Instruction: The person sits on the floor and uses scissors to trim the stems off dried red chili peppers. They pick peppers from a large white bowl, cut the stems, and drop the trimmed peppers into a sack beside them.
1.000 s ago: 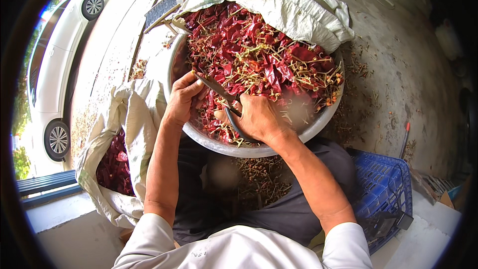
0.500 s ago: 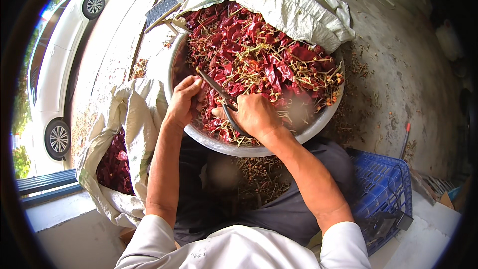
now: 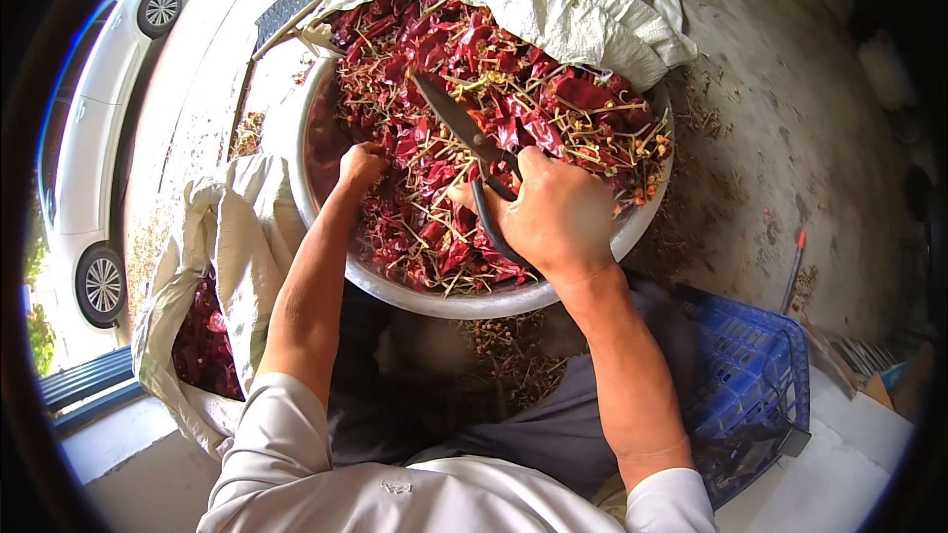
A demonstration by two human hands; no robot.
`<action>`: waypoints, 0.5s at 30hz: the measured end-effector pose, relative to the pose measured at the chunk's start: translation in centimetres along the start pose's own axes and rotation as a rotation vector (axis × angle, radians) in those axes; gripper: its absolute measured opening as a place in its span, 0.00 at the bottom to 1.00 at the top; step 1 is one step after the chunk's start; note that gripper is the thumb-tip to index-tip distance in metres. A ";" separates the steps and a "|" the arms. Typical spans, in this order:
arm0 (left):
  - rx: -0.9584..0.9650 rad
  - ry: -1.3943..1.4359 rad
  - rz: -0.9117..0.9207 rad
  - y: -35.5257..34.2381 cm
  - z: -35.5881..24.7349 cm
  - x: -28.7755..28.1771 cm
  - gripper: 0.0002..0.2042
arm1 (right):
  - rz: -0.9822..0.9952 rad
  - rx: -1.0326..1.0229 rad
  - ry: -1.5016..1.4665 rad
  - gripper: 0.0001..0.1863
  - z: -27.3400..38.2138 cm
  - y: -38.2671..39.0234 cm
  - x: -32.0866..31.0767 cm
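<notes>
A large metal basin (image 3: 348, 276) is heaped with dried red chilli peppers (image 3: 518, 128) and pale stems. My left hand (image 3: 360, 166) is at the pile's left side, its fingers curled down into the peppers; what they hold, if anything, is hidden. My right hand (image 3: 558, 217) grips black-handled scissors (image 3: 454, 116) above the pile, the blades pointing up and to the left.
A white woven sack (image 3: 607, 10) drapes over the basin's back rim. Another sack (image 3: 252, 217) of peppers stands at left. A blue crate (image 3: 741, 375) sits at right, near a red-tipped rod (image 3: 796, 266). A white car (image 3: 89, 168) is outside at left.
My left hand has left the scissor tips and moved up and in among the peppers. My right hand has shifted rightward, raising the scissor blades farther up the pile.
</notes>
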State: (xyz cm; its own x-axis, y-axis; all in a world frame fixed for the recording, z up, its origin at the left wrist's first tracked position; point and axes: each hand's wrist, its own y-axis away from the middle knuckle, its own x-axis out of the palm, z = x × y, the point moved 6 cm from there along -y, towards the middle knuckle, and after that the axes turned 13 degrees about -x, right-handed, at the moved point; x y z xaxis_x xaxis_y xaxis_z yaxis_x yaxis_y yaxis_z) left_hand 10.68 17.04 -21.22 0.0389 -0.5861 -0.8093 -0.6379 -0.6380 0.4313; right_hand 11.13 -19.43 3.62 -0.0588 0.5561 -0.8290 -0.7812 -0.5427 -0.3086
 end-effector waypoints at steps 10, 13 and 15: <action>-0.201 0.927 0.210 13.0 -4.4 -7.2 0.05 | -0.044 0.122 -0.451 0.29 1.2 -0.3 -1.1; -0.046 1.339 0.506 19.1 -5.6 -7.5 0.03 | -0.065 0.091 -0.683 0.27 0.5 1.0 4.4; -0.060 1.377 0.548 23.6 -4.0 -7.8 0.03 | 0.022 0.074 -0.709 0.23 3.1 1.7 5.6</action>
State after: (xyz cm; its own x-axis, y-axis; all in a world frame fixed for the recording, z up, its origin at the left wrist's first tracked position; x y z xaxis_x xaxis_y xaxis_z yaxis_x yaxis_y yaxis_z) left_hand -1.59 4.57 -3.16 0.5123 -0.7336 0.4465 -0.7831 -0.1857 0.5935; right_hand 7.54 -15.28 -0.07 -0.4452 0.8347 -0.3242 -0.8138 -0.5282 -0.2423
